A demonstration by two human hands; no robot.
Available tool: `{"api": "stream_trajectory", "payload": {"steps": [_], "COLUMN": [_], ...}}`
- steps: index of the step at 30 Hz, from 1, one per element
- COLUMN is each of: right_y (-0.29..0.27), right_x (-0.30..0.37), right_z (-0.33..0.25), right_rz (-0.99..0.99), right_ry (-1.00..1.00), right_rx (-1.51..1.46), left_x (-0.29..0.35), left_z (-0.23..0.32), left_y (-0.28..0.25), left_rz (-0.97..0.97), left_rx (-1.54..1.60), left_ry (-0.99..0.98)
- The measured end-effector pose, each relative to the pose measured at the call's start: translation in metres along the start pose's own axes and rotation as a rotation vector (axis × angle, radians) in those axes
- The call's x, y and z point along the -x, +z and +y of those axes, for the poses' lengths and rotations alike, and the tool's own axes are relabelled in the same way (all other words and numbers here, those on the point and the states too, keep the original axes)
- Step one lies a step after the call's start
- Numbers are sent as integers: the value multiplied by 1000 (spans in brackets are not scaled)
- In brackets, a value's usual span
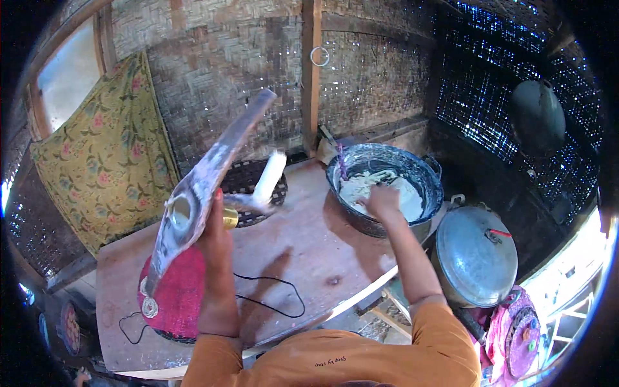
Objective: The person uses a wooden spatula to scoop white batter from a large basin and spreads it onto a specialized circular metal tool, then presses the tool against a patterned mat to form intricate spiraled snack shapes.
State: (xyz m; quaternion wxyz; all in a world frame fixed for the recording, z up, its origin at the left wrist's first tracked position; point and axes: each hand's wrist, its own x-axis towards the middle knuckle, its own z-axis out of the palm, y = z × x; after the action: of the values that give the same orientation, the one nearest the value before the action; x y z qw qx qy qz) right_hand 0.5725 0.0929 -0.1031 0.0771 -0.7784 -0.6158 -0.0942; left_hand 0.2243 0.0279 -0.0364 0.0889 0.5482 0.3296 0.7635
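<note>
My left hand [218, 242] grips a long wooden dough press [209, 161], raised and tilted above the table. Its board is smeared white and has a round hole. A short arm with a white, dough-coated plunger [269, 178] sticks out to the right, and a brass-coloured cylinder [230, 218] shows beside my fingers. My right hand [384, 201] reaches into a dark, flour-streaked basin [433, 184], its fingers closed in the white dough [409, 198]; their tips are hidden. Below the press lies a pink round woven tray [180, 293] with white dough coils [149, 307] on its left edge.
A dark woven basket [248, 174] stands at the table's back. A black cord [303, 303] loops over the wooden table [329, 251]. Right of the basin is a large lidded metal pot [476, 258]. A floral cloth [106, 161] hangs at left, a wok [537, 119] at right.
</note>
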Motion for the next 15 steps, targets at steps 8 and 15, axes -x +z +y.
{"api": "stream_trajectory", "payload": {"steps": [8,15], "right_y": [32,-41], "right_x": [-52,-122], "right_z": [108,176], "right_rz": [-287,-430], "right_ry": [-104,-75], "right_rx": [325,557], "left_x": [52,50], "left_z": [-99,-107], "left_y": [42,76], "left_rz": [-291,-384], "left_rx": [-434,-383], "left_ry": [4,-367]}}
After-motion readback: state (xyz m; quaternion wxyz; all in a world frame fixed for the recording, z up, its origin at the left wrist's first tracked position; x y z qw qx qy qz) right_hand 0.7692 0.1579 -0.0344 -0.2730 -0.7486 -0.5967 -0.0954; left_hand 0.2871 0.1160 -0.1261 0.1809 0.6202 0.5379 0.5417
